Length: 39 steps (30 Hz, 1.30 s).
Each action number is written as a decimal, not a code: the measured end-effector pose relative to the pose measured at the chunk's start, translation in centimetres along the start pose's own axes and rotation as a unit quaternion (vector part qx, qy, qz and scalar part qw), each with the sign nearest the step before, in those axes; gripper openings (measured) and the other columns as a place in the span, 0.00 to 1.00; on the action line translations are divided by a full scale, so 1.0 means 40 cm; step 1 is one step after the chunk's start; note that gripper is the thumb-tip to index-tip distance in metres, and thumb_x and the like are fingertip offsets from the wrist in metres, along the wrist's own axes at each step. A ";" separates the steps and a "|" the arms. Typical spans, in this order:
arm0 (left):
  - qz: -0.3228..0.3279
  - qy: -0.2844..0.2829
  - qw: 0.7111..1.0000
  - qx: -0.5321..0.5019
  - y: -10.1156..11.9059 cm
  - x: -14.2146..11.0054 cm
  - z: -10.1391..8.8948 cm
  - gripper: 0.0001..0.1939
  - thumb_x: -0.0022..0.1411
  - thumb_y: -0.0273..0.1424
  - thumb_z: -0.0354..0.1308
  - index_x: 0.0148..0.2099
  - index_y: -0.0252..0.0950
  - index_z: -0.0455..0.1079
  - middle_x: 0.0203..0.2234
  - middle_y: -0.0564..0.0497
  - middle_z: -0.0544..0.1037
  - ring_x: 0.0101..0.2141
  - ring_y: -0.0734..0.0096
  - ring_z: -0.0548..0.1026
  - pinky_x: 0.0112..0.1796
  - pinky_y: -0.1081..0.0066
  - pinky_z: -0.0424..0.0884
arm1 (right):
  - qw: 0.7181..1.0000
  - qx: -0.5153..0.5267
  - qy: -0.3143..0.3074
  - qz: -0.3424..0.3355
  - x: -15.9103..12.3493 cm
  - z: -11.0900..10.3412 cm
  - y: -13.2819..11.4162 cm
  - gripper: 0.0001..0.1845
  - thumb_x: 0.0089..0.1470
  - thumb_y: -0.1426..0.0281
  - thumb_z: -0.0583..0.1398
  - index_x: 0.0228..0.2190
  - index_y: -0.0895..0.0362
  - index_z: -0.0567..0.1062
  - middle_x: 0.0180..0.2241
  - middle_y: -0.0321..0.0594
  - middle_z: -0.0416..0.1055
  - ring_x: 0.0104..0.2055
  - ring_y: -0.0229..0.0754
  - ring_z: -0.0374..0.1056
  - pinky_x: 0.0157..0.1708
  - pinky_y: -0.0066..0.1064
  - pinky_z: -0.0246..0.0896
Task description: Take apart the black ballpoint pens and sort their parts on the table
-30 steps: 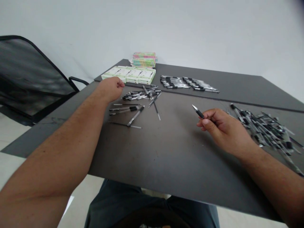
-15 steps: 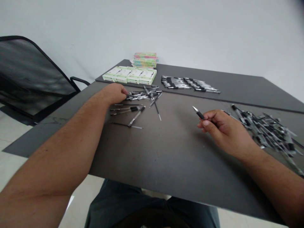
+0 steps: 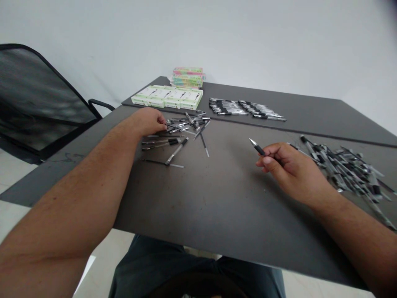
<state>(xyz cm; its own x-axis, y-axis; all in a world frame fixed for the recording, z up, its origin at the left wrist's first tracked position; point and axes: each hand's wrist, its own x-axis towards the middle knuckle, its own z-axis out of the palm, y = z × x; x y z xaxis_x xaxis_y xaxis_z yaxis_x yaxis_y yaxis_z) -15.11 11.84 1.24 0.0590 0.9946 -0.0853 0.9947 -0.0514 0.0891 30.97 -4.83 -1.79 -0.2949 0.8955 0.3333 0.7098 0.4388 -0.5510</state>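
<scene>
My right hand (image 3: 287, 169) is closed around a pen (image 3: 257, 146) with a black grip and a silver cone tip. The tip points up and to the left, above the table; the rear part is mostly inside the hand. At the left pile, my left hand (image 3: 150, 121) pinches the dark end of a thin pen refill (image 3: 182, 130), whose clear end reaches right. Beside those fingers lies a heap of pens and refills (image 3: 190, 122). Nearer to me are a loose clear pen (image 3: 176, 152), several black-gripped pieces (image 3: 159, 143) and another refill (image 3: 204, 145).
A larger jumbled pile of pen parts (image 3: 347, 167) lies right of my right hand. Two neat rows of pens (image 3: 228, 106) rest further back. White-green boxes (image 3: 167, 97) and a stack of coloured boxes (image 3: 187, 78) stand at the back left. A mesh chair (image 3: 40, 99) is at left.
The left fingers now pinch a refill that shows across the front of the heap. The right hand still holds its pen in nearly the same spot. The view has shifted slightly.
</scene>
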 end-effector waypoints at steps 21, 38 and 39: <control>0.102 0.200 0.965 -0.133 0.134 -0.106 -0.036 0.21 0.72 0.42 0.64 0.58 0.38 0.88 0.39 0.51 0.88 0.39 0.65 0.78 0.43 0.61 0.68 | 1.000 0.001 -0.006 -0.006 0.004 0.001 -0.014 0.09 0.73 0.60 0.62 0.44 0.51 0.79 0.35 0.42 0.86 0.34 0.49 0.82 0.36 0.39 0.70; 0.327 0.066 0.936 -0.112 0.336 -0.218 0.043 0.23 0.73 0.43 0.58 0.59 0.43 0.89 0.41 0.50 0.91 0.40 0.63 0.84 0.46 0.68 0.73 | 0.994 -0.044 0.016 -0.100 0.011 -0.005 -0.027 0.10 0.72 0.69 0.64 0.46 0.52 0.88 0.38 0.42 0.87 0.39 0.48 0.83 0.43 0.38 0.76; 0.329 0.067 0.935 -0.111 0.338 -0.220 0.043 0.23 0.74 0.42 0.58 0.59 0.43 0.89 0.41 0.50 0.91 0.40 0.63 0.83 0.46 0.68 0.73 | 0.994 -0.046 0.013 -0.101 0.011 -0.005 -0.027 0.10 0.72 0.70 0.64 0.46 0.52 0.88 0.38 0.42 0.87 0.40 0.48 0.83 0.43 0.38 0.76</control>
<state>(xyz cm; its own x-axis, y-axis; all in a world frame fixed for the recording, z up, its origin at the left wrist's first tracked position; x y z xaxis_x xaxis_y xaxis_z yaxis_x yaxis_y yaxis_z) -2.02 2.23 1.49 0.6269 0.7569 0.1847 0.7033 -0.6518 0.2837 30.21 -4.92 -0.89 -0.4222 0.7869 0.4499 0.6934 0.6001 -0.3988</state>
